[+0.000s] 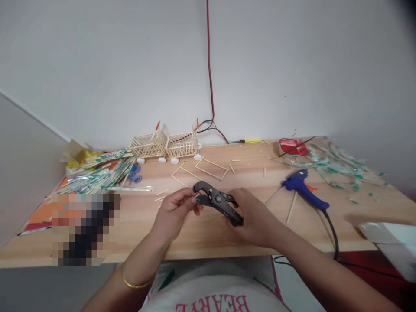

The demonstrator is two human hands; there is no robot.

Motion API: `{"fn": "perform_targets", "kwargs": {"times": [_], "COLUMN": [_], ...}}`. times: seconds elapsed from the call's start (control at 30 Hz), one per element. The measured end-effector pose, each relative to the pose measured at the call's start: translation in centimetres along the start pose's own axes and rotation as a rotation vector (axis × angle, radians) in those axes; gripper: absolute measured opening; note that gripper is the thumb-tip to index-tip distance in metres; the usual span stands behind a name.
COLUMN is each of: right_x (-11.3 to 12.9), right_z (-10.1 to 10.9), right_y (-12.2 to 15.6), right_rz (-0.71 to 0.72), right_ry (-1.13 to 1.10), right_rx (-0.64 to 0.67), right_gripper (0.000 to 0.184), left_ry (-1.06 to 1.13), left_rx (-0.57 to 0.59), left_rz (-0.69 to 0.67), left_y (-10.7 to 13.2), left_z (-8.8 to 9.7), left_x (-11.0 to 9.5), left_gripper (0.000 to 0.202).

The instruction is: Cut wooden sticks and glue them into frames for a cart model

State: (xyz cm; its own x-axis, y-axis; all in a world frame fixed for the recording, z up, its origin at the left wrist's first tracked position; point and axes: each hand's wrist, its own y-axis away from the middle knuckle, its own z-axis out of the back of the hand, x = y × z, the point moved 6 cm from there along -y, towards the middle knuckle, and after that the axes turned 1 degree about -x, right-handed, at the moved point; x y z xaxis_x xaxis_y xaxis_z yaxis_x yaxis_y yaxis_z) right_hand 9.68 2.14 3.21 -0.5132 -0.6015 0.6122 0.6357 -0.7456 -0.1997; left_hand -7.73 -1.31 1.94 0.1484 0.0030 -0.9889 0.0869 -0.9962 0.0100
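Observation:
My right hand [256, 219] is wrapped round the handles of black cutting pliers [216, 200], held just above the wooden table [201, 234]. The plier jaws point left and are slightly apart. My left hand [177, 210] has its fingers pinched together at the jaws; what it holds there is too small to make out. A thin bangle circles my left wrist. Both hands hover over the near middle of the table.
A blue glue gun [303, 190] with a black cord lies to the right. Two stick-built carts [165, 146] stand at the back by the wall. Loose sticks and stick frames [211, 168] lie behind my hands. Wrappers [334, 167] clutter the right; packets [97, 173] pile left.

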Motion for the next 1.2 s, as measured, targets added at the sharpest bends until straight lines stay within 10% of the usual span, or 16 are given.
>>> {"fn": "perform_targets", "kwargs": {"times": [1.2], "right_x": [-1.2], "right_z": [0.7], "right_y": [1.4], "right_rz": [-0.043], "right_ry": [0.274], "right_rx": [0.087], "right_gripper": [0.013], "left_ry": [-0.447], "left_rx": [0.102], "left_rz": [-0.217], "left_y": [-0.4], "left_z": [-2.3], "left_x": [-1.2], "left_gripper": [0.014]}}
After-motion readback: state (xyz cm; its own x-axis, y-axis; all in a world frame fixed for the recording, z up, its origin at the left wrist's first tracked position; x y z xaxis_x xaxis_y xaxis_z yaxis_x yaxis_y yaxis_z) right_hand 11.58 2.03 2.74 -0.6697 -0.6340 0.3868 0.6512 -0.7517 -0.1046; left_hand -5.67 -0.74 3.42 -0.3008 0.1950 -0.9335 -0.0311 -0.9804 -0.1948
